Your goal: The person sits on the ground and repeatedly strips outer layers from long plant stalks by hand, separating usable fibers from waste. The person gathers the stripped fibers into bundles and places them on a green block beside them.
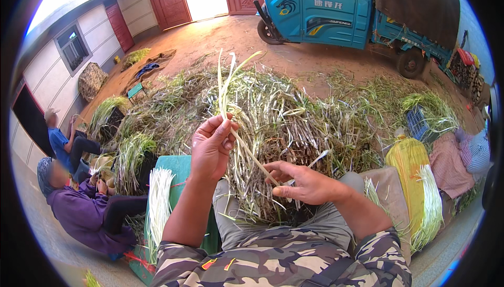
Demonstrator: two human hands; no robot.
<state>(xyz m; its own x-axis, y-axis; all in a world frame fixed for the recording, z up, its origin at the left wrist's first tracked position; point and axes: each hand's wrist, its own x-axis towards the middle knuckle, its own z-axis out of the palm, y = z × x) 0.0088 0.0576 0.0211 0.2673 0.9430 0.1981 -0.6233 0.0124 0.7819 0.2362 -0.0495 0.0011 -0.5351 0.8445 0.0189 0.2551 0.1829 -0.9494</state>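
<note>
My left hand (214, 139) pinches a pale leek-like stalk (252, 152) between thumb and fingertips. Its long yellowish leaves (224, 86) fan out above the fist, and the white stem slants down to the right. At the stem's lower end is my right hand (305, 180), its thumb and fingers spread; whether the fingertips touch the stem is hard to see. Below both hands, a heap of untrimmed stalks with brown roots (283, 145) rests between and over my knees. Peeled white stalks (159, 200) lie bundled on a green surface (177, 165) by my left arm.
Two people sit at left, one in a purple top (78, 220), one in a blue shirt (59, 141). Right of me stand a yellow sack (405, 169), a white stalk bundle (431, 200) and a blue crate (417, 123). Beyond the heap is a blue cargo tricycle (330, 15).
</note>
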